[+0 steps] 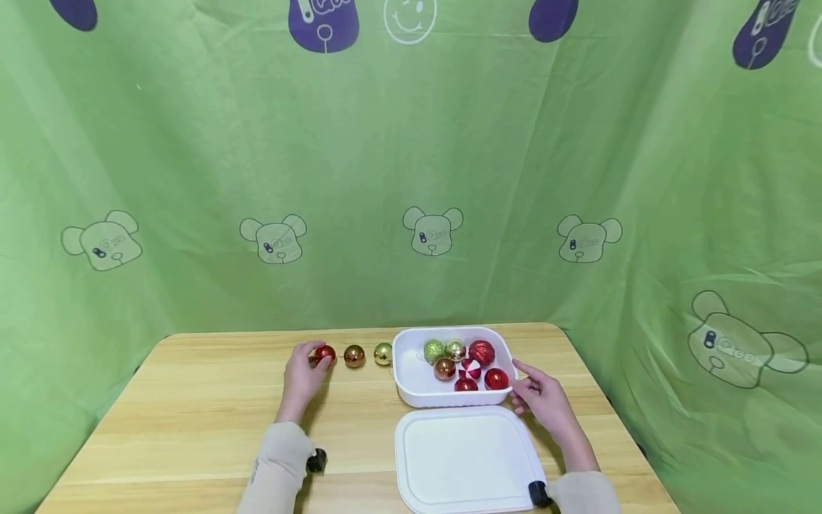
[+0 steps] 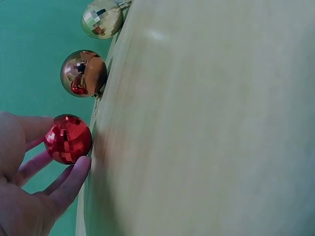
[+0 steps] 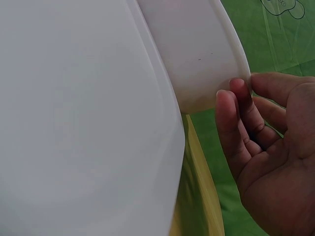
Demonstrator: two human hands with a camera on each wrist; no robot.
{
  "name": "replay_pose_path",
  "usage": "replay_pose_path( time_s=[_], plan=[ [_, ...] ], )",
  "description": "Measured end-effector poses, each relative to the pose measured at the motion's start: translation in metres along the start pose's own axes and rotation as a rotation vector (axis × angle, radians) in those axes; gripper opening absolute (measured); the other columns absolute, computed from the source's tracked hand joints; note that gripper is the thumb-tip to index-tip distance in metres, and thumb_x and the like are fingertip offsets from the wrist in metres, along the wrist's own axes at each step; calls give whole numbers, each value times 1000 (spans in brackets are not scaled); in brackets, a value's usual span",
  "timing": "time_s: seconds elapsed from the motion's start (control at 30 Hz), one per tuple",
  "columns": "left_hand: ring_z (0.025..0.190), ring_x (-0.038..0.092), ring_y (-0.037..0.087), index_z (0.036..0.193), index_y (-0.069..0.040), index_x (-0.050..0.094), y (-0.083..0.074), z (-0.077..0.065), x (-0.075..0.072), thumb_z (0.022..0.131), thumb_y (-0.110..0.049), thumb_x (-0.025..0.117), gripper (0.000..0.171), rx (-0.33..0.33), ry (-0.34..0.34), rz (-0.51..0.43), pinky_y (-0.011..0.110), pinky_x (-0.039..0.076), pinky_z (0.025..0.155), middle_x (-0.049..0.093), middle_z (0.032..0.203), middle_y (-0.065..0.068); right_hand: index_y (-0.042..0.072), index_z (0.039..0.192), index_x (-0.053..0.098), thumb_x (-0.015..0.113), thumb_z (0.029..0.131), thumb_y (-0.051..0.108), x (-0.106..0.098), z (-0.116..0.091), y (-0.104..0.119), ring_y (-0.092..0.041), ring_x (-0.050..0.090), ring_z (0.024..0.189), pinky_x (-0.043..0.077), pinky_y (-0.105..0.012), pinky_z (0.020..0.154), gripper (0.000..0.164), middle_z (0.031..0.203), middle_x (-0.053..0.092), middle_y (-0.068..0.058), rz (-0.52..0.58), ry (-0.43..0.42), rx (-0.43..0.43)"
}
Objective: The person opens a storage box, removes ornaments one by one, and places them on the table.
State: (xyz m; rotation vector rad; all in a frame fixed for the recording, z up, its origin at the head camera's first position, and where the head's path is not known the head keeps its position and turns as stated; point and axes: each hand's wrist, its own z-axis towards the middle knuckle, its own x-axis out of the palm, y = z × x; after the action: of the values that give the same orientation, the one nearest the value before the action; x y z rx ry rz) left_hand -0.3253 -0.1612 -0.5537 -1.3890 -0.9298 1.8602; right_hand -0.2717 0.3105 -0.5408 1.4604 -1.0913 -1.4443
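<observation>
My left hand [image 1: 302,373] holds a shiny red Christmas ball [image 2: 68,139] between thumb and fingers at the left end of a row on the table. To its right in that row come a copper ball [image 1: 354,356] and a gold faceted ball [image 1: 382,353]. The white plastic box [image 1: 411,397] stands beside them, with several ornaments inside, among them a green ball [image 1: 434,350], a ridged red ball [image 1: 481,352] and a red-and-white ball [image 1: 470,369]. My right hand [image 3: 275,142] grips the box's near right corner, its fingertips against the wall and rim.
A white lid [image 1: 469,460] lies flat on the wooden table [image 1: 160,428] just in front of the box. Green printed cloth [image 1: 359,171] hangs behind the table and along its sides. The ornament row lies close to the far edge.
</observation>
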Motion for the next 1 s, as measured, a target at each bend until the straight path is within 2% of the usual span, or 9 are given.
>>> replay_pose_path(
  time_s=[0.37, 0.83, 0.9, 1.0],
  plan=[
    [121, 62, 48, 132, -3, 65, -2, 0, -1, 96, -9, 70, 36, 31, -38, 26, 59, 54, 104, 59, 133, 26, 4, 157, 41, 60, 105, 10, 0, 0, 3, -21, 69, 81, 65, -31, 70, 56, 100, 70, -21, -10, -7, 5],
    [118, 64, 44, 130, -2, 65, -1, -3, -2, 97, -8, 70, 34, 25, -50, 17, 55, 56, 103, 59, 134, 24, 4, 157, 41, 60, 105, 9, 0, -1, 2, -21, 69, 80, 65, -31, 69, 56, 100, 70, -22, -23, -9, 3],
    [118, 64, 45, 129, -3, 66, -2, -3, -3, 97, -9, 70, 34, 21, -69, 29, 57, 55, 102, 60, 134, 24, 4, 157, 41, 60, 105, 10, 0, -1, 2, -20, 69, 81, 65, -31, 69, 56, 100, 70, -22, -27, -6, 1],
    [116, 63, 45, 126, -2, 68, -4, -4, -4, 95, -9, 71, 32, 19, -133, 55, 60, 54, 99, 62, 133, 24, 4, 157, 41, 61, 105, 11, 0, -1, 2, -21, 69, 81, 65, -31, 69, 56, 100, 70, -21, -27, -5, 2]
  ],
)
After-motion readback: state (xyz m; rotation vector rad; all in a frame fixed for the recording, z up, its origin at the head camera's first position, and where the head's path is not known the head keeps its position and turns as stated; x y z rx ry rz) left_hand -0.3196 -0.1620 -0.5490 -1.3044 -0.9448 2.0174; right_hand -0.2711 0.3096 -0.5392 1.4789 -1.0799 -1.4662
